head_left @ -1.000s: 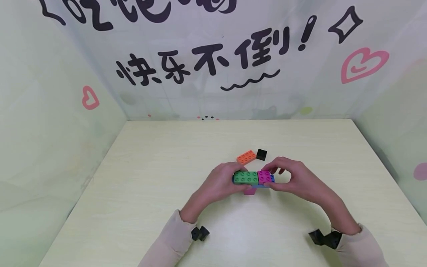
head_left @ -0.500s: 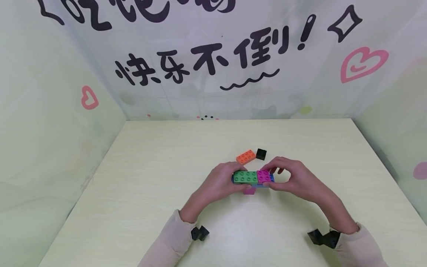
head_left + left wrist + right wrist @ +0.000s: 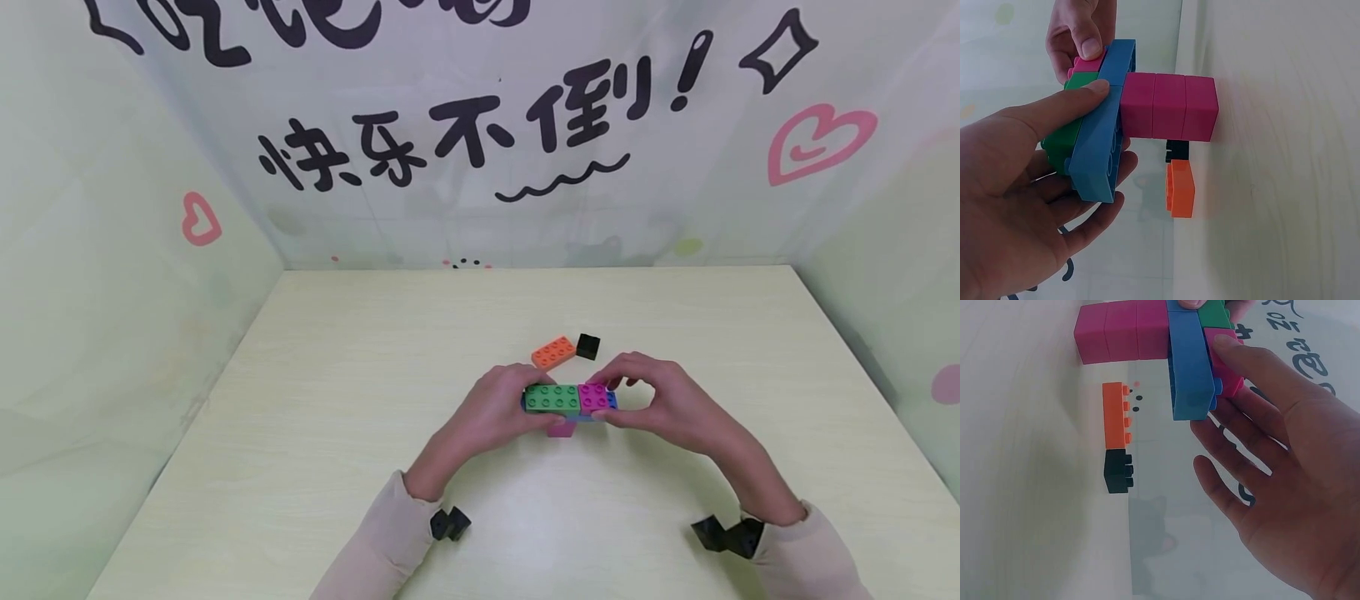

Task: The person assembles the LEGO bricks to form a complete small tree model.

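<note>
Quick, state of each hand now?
Left hand: holding the green brick and blue brick below it.
Right hand: pinching the pink brick beside the green one.

Green brick (image 3: 552, 398), magenta column (image 3: 1169, 106)

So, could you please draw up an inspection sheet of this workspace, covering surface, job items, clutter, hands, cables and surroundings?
Surface: pale table with faint wood-like grain.
Job items: a column of three pink bricks under a blue layer; green brick and upper pink brick sit side by side on top.
Clutter: loose orange brick and black brick lie beside each other, beyond the build.
Hands: left hand grips the blue layer; right hand pinches the upper pink brick.
Cables: nothing seen.
Surroundings: backdrop printed with black characters and pink hearts.
</note>
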### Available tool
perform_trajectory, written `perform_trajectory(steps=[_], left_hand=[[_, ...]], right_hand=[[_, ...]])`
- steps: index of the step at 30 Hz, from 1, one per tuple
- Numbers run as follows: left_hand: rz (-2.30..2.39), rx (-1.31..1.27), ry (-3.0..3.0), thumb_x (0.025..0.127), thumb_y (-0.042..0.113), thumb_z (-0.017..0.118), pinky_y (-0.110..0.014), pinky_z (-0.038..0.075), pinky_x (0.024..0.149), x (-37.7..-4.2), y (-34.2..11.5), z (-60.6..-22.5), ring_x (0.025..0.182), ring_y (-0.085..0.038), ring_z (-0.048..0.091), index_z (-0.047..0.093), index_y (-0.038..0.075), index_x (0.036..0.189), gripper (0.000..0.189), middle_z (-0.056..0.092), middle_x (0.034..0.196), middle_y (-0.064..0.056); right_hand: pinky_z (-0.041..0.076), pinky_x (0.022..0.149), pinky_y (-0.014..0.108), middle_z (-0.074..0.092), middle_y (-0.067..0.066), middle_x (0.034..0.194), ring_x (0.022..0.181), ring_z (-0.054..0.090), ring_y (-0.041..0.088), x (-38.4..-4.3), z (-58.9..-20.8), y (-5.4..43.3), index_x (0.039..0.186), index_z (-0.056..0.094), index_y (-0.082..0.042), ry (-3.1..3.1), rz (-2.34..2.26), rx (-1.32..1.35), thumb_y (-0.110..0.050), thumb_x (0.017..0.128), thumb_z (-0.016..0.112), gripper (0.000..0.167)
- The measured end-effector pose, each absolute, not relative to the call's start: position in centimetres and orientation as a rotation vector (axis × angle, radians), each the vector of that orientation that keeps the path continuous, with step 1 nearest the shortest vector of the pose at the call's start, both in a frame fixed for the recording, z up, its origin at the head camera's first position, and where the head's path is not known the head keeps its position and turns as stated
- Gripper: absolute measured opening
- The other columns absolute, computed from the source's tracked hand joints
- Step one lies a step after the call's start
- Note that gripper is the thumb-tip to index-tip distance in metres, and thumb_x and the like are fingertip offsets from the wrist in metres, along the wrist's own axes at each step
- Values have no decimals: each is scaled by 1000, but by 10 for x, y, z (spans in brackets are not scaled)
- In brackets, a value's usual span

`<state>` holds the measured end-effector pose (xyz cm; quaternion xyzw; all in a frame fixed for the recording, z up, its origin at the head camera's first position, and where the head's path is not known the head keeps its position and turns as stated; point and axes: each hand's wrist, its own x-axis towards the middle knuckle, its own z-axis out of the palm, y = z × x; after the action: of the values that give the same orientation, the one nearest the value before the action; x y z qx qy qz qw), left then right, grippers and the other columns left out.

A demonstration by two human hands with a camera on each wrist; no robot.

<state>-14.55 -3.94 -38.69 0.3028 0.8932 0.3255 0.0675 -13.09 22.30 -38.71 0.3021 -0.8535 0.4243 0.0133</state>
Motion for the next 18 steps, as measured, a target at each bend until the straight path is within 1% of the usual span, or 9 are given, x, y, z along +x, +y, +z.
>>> perform_trajectory(steps=[5,11,14,18], left_hand=[[975,925,2697,79,31,84,-21,46,74,-146,-40,-386,83,-4,55,71,12,109,38,66,95,9],[975,945,2697,79,32,84,-20,46,73,-146,-39,-384,82,-4,56,71,11,108,38,66,95,9],[979,945,2699,79,32,84,-20,46,73,-146,-40,-384,82,-4,56,71,11,107,38,66,94,9],[983,939,2702,79,32,84,-20,46,72,-146,-40,-386,81,-4,55,70,12,107,37,64,93,10]], right_hand=[[47,73,31,64,-10,101,90,57,15,-131,-387,222,109,68,-24,-2654,1320,943,-14,74,87,41],[47,72,30,64,-11,101,90,56,14,-130,-384,222,109,68,-25,-2656,1304,961,-17,76,86,39],[47,74,30,63,-13,101,90,57,13,-131,-385,222,110,68,-26,-2666,1292,965,-16,76,86,39],[50,78,33,64,-12,103,91,58,10,-133,-388,222,110,65,-25,-2681,1349,990,-12,76,86,42]])
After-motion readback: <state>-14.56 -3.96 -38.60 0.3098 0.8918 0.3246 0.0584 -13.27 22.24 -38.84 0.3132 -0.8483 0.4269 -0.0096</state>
